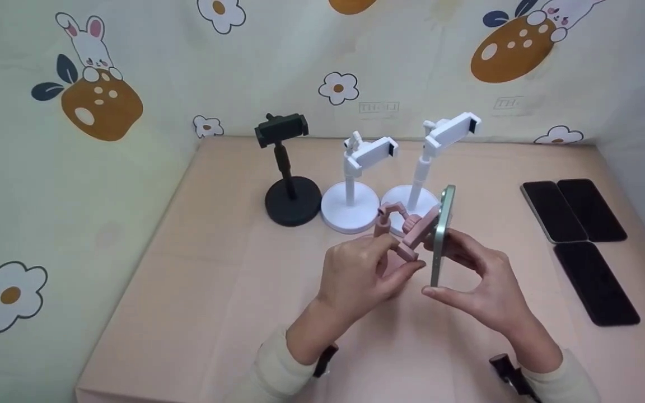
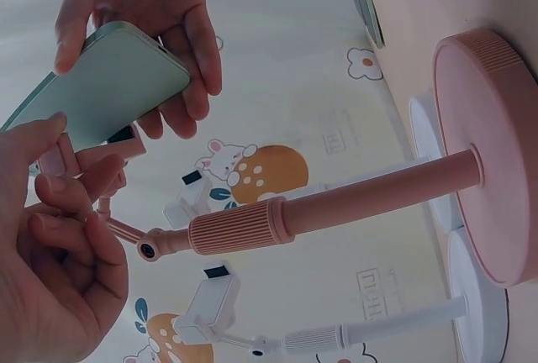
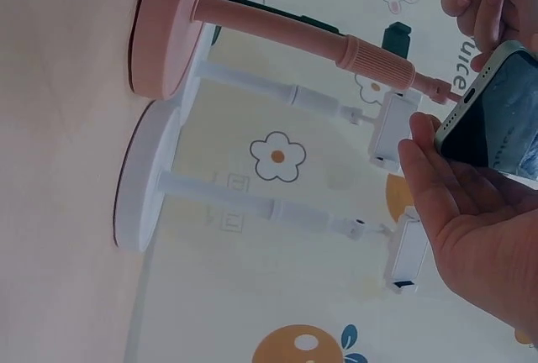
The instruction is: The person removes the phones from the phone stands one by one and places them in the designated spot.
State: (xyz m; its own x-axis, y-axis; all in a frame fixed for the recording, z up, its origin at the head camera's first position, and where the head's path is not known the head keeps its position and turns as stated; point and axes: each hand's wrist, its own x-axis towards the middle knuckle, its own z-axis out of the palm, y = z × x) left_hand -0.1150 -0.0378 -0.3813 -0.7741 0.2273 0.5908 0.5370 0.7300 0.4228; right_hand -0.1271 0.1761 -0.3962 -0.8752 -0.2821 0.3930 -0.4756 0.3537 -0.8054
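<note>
A pink phone stand (image 2: 378, 195) stands upright on the table, its round base (image 2: 496, 161) showing in the left wrist view. My left hand (image 1: 356, 274) pinches the lower end of its pink clamp (image 1: 420, 228) between thumb and index finger. A light green phone (image 1: 442, 238) is tilted upright beside the clamp, its back toward it. My right hand (image 1: 482, 282) grips this phone by its edges, thumb at the near end and fingers behind. In the right wrist view the phone's dark screen (image 3: 504, 119) shows. Whether the phone sits inside the clamp is unclear.
Behind the hands stand a black phone stand (image 1: 291, 201) and two white ones, a shorter white stand (image 1: 350, 210) and a taller white stand (image 1: 420, 173). Three dark phones lie at the right, the nearest phone (image 1: 597, 282) below the other two. A patterned cloth (image 1: 277, 61) hangs behind the table.
</note>
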